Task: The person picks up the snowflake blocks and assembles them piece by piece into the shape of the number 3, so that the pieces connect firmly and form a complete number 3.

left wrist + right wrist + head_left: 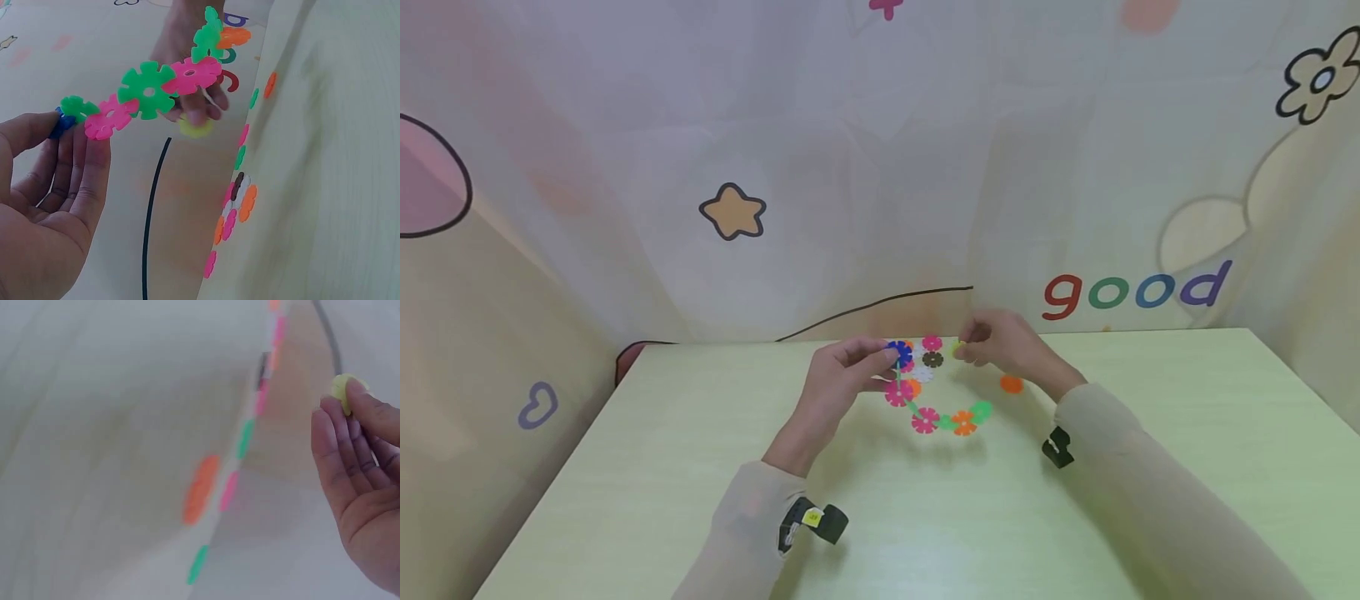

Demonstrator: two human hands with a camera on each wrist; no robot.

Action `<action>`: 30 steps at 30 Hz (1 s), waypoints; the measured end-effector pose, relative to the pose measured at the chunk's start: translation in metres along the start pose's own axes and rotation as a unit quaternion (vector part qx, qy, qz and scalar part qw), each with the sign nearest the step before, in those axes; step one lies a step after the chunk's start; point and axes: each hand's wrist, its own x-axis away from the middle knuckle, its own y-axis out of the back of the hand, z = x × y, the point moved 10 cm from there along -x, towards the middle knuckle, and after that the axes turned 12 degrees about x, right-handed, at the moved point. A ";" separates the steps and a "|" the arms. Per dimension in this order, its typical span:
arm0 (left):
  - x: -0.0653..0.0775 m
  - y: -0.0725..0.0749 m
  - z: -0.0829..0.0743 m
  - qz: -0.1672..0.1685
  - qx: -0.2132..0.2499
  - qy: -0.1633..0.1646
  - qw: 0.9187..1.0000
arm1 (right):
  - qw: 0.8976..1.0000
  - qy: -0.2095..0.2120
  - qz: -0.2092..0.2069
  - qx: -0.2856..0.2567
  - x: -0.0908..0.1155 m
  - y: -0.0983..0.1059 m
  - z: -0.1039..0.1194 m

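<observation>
**Two-handed hold, support at one end only**

The left hand is closed in a pinch, thumb against fingers, on a blue, notched, flower-shaped plastic disc. The right hand pinches a translucent yellow plastic flower disc between thumb and fingertip, its remaining fingers gathered beneath.

The blue disc forms one end of a chain of pink, green and orange plastic flower discs, slotted edge to edge. The chain hangs in a curve, its far end unsupported. In the head view the yellow disc is apart from it.

Beyond the hands, at the far edge of the pale wood-grain table, lie loose discs: a dark brown flower disc, a white flower disc and others. A flat orange disc rests near the right wrist.

Risks, as judged: the chain's own weight could work a slot joint loose; a sideways push on one disc could twist its neighbours apart; the yellow disc, held by its rim, could slip; a low sleeve could sweep loose discs off the edge.
</observation>
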 end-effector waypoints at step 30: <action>0.001 -0.012 0.004 0.028 -0.007 0.018 0.999 | 0.964 0.185 -0.105 -0.160 0.058 0.028 0.082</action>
